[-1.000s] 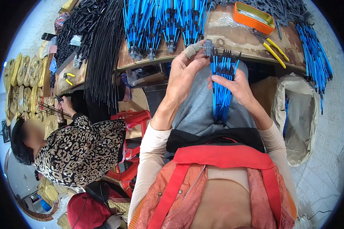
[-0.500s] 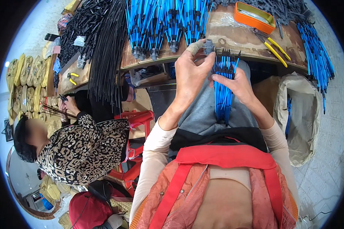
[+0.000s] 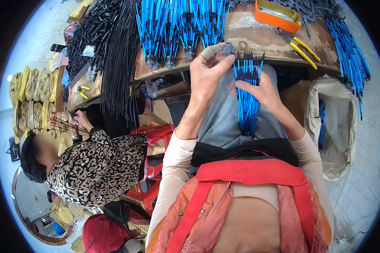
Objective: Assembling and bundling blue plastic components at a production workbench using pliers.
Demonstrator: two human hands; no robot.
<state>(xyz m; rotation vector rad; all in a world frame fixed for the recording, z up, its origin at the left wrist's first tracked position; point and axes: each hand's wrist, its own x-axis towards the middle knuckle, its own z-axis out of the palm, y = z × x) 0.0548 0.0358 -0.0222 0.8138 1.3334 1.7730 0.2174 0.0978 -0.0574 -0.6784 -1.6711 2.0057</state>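
Over my lap, my right hand [image 3: 259,90] is closed round a bundle of thin blue rods [image 3: 247,107] with black ends, its thumb lying across them. The rods' black tips point away from me toward the table edge. Just left of the tips, my left hand [image 3: 207,76] pinches a small grey plastic fitting [image 3: 229,48]. A wrap covers one finger of that hand. From the fitting a thin straight wire runs right, across the tops of the rods. My left fingertips partly hide the fitting's lower part.
On the wooden table [image 3: 249,36] lie bunches of blue rods [image 3: 181,31], black rods [image 3: 119,63], an orange tin [image 3: 278,17] and yellow-handled pliers [image 3: 302,51]. A paper-lined bin [image 3: 329,160] stands at right. At left, a co-worker in a patterned top [image 3: 97,168] holds dark rods.
The whole view has shifted slightly, so the table sits a little higher in the picture. Both hands keep their grips, and the fitting stays beside the rod tips.
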